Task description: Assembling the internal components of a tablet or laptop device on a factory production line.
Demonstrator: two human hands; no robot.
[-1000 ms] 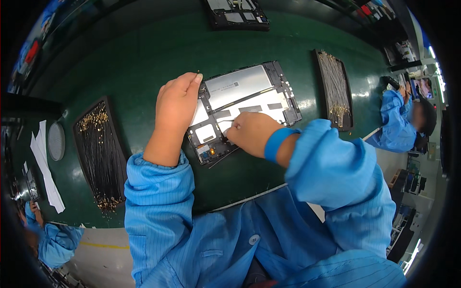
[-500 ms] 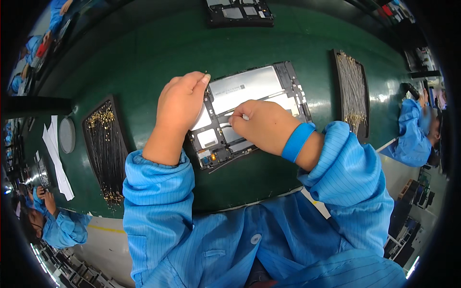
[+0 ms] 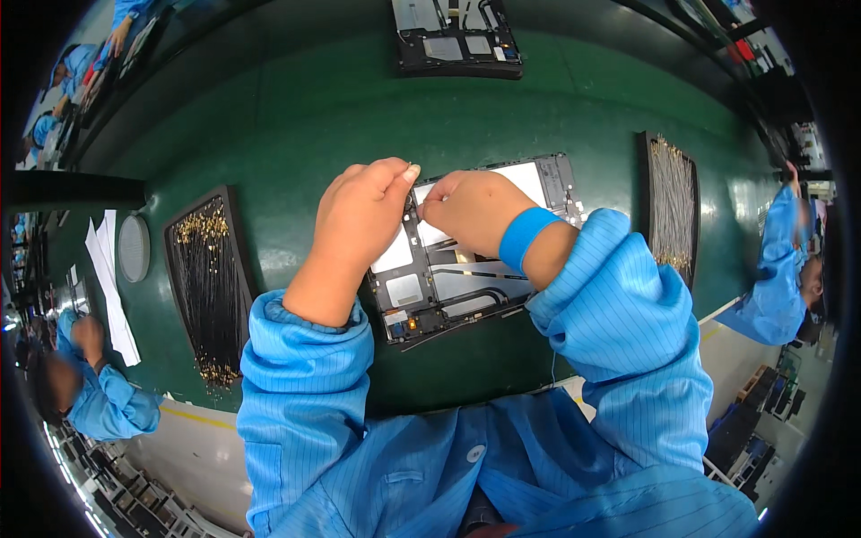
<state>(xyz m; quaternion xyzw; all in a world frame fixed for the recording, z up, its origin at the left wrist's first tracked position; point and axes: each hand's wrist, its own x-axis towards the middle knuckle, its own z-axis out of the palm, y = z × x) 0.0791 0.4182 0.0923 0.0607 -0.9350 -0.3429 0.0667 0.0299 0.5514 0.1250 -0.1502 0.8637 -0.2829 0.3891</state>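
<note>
An opened tablet (image 3: 462, 280) lies on the green table in front of me, its silver battery panels, black frame and thin cables exposed. My left hand (image 3: 359, 208) rests over its upper left edge, thumb and fingers pinched together at the rim. Close beside it, my right hand (image 3: 480, 213), with a blue wristband (image 3: 527, 238), reaches over the middle of the tablet. Its fingertips are pinched near the left part of the frame, just below my left thumb. Whatever lies between the fingers of either hand is too small or hidden to make out.
To the left stands a black tray (image 3: 235, 235) of black cables with gold-coloured ends; to the right, another tray (image 3: 692, 215) holds grey cables. A second opened tablet (image 3: 457, 45) sits at the far side. White strips (image 3: 112, 296) and a round grey disc (image 3: 134, 248) lie far left. Other people work on both sides.
My right hand has moved left and away from me across the tablet, close to my left hand. My left hand stays pinched at the tablet's edge. The whole view has shifted slightly.
</note>
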